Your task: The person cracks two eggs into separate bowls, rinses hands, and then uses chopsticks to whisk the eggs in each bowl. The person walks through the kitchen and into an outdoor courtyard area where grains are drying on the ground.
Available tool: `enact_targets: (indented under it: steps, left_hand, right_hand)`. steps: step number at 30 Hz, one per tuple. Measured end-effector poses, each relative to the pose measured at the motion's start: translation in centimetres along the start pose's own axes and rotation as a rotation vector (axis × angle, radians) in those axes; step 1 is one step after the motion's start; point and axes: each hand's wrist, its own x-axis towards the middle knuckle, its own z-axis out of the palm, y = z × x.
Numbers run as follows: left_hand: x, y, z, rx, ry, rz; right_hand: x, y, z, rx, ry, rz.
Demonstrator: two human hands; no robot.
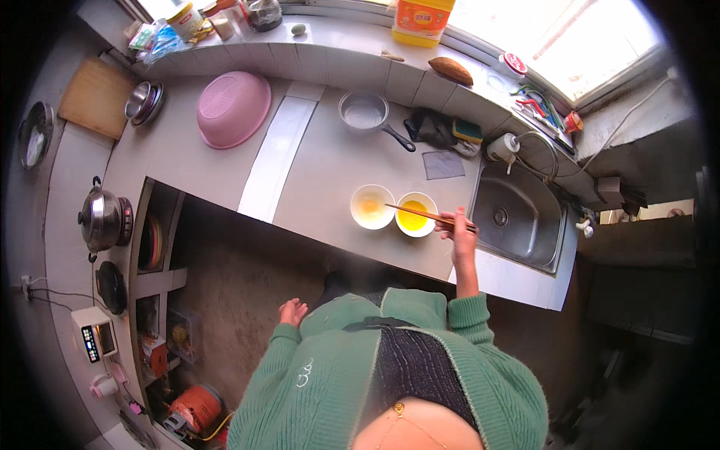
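In my right hand (pixel 460 228) is a pair of wooden chopsticks (pixel 430 215), held nearly level. They cross above a white bowl (pixel 413 197) with bright yellow liquid egg yolk (pixel 412 220). Their tips reach the near side of a second white bowl (pixel 361 194), at its right rim; whether they touch it I cannot tell. That bowl holds a pale, mostly clear liquid with an orange-yellow patch (pixel 371 208), likely egg white. Both bowls stand side by side on the grey countertop (pixel 320 163). My left hand (pixel 293 312) hangs beside my body, fingers loosely bent, apparently holding nothing.
A steel sink (pixel 514 247) lies right of the bowls. Behind them are a clear pan with a black handle (pixel 363 111), a grey cloth (pixel 444 165) and a sponge (pixel 467 130). Farther left sit an upturned pink basin (pixel 233 112) and a lidded steel pot (pixel 101 219).
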Motion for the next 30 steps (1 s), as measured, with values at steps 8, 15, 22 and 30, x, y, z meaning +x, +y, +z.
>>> enact_targets:
  steps: [8, 15, 22, 30]
  left_hand:
    - [-0.8, -0.2, -0.4, -0.098, -0.025, 0.07]
    - [-1.3, -2.1, -2.2, -0.117, 0.082, 0.029]
    - [-0.8, -3.7, -3.5, -0.192, 0.08, 0.033]
    - [-1.1, -4.2, -3.3, -0.176, 0.095, 0.06]
  right_hand:
    - [1.8, 2.4, 7.3, -0.393, -0.154, -0.193]
    - [2.6, 1.4, 8.1, -0.415, -0.138, -0.077]
    - [4.1, 1.9, 8.5, -0.305, -0.177, -0.132]
    - [4.6, 1.4, 8.9, -0.271, -0.217, -0.128]
